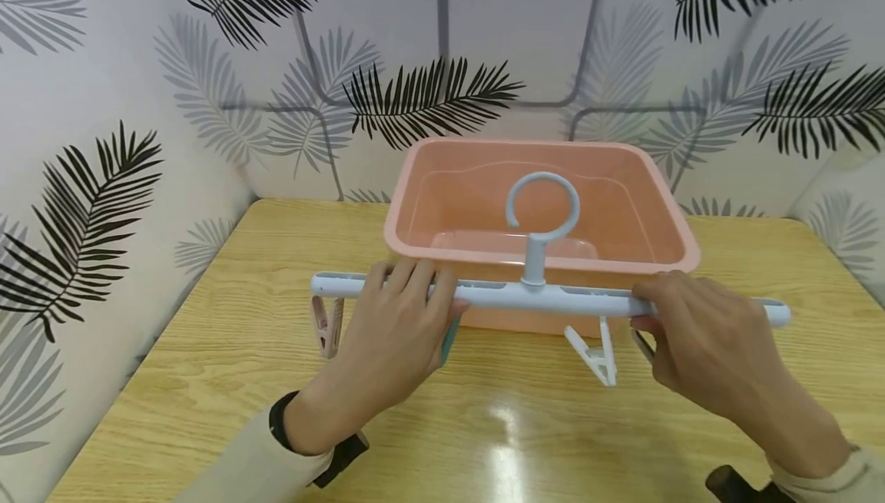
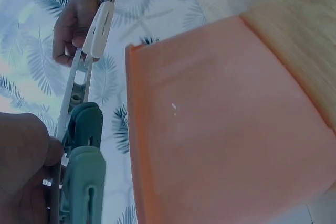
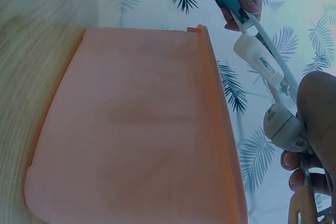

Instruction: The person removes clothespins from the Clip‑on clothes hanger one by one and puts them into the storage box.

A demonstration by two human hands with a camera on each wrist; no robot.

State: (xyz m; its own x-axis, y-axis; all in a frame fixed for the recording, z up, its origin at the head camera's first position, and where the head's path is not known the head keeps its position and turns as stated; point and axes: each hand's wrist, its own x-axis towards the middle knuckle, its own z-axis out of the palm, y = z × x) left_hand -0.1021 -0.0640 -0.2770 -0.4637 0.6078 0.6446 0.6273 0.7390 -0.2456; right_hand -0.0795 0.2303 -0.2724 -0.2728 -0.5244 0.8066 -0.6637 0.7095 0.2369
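Observation:
A pale blue clip hanger (image 1: 581, 301) is held level in both hands, its hook (image 1: 572, 215) standing upright at the middle. My left hand (image 1: 394, 330) grips the bar left of the hook, fingers over the top. Toward the other end, my right hand (image 1: 715, 342) grips it likewise. A beige clip (image 1: 326, 330) and a white clip (image 1: 600, 361) hang below the bar. Teal clips (image 2: 86, 182) hang by the left hand in the left wrist view. White and grey clips (image 3: 283, 128) show by the right hand in the right wrist view. Palms hide part of the bar.
Behind the hanger, a pink plastic basin (image 1: 535, 148) stands on the wooden table (image 1: 235, 334). The bar overlaps its front wall in the head view. A leaf-patterned covering (image 1: 207, 81) rises behind and beside the table.

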